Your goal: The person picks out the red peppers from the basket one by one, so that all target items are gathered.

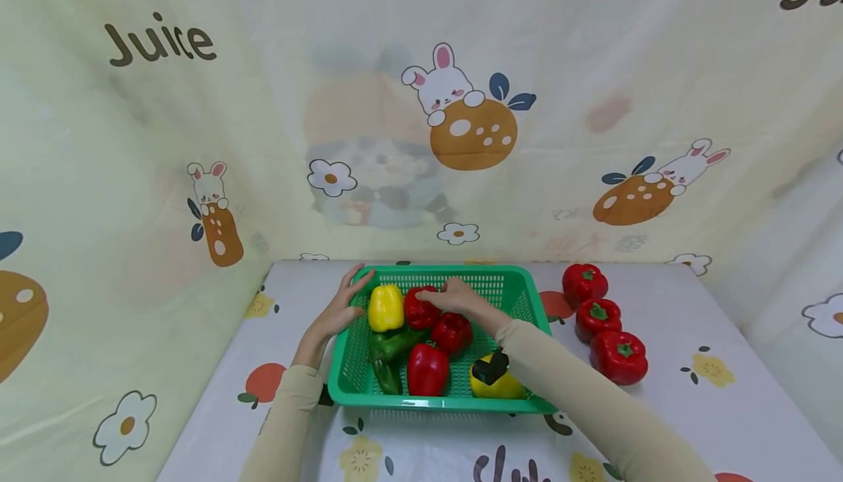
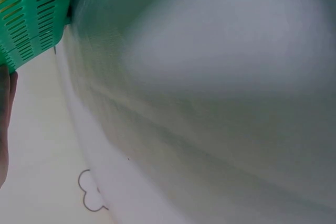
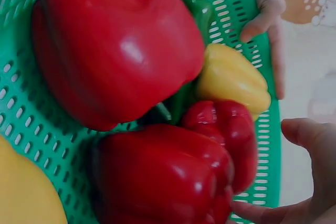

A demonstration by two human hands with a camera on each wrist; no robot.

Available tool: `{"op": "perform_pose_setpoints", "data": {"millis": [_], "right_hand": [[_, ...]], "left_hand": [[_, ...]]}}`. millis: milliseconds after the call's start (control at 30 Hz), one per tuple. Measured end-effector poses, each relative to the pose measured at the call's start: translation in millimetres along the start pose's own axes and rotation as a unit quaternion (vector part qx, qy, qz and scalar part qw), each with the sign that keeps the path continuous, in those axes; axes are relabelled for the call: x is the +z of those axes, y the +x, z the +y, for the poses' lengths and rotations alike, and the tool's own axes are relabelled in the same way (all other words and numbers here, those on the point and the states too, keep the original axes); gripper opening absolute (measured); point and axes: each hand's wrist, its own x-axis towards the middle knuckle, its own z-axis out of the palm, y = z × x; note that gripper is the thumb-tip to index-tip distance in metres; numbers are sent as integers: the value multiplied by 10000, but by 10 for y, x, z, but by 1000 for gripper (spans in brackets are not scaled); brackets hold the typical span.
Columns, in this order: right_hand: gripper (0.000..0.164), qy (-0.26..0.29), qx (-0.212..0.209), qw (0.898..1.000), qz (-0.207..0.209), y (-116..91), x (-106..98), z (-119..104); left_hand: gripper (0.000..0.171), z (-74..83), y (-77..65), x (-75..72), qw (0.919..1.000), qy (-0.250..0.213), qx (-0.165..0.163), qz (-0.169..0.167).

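A green plastic basket (image 1: 435, 401) holds a yellow bell pepper (image 1: 386, 309), several red bell peppers (image 1: 428, 370), long green vegetables (image 1: 399, 345) and another yellow pepper (image 1: 500, 387) partly covered by the right wrist's black device. My left hand (image 1: 339, 311) rests along the basket's left rim, its fingers extended near the far corner. In the right wrist view, that left thumb lies over the rim. My right hand (image 1: 459, 298) reaches into the basket beside the far red pepper (image 1: 420, 310). Thumb and fingers are spread apart in the right wrist view, a fingertip close to a red pepper (image 3: 163, 177).
Three red bell peppers (image 1: 598, 319) stand in a row on the table right of the basket. A patterned cloth (image 1: 276, 321) covers the table. Behind it hangs a printed curtain (image 1: 369, 241), with more cloth at both sides.
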Motion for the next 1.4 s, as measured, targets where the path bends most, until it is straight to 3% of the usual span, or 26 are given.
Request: {"op": "perform_pose_setpoints", "data": {"millis": [167, 400, 767, 900, 1167, 1400], "right_hand": [[72, 269, 217, 9994, 4, 69, 90, 39], [60, 458, 428, 9979, -133, 129, 173, 101], [47, 641, 319, 9974, 119, 126, 153, 142], [48, 713, 119, 9971, 236, 108, 158, 137], [66, 461, -467, 9971, 390, 30, 109, 121], [60, 508, -1070, 9922, 399, -55, -1, 140]], "left_hand": [[80, 321, -95, -60, 9998, 42, -27, -183], [85, -52, 11, 11, 10000, 55, -3, 73], [86, -56, 26, 24, 9999, 81, -9, 103], [86, -65, 22, 26, 9999, 71, -70, 82], [86, -76, 17, 21, 9999, 91, -36, 85], [86, -72, 16, 22, 9999, 85, -104, 49]]}}
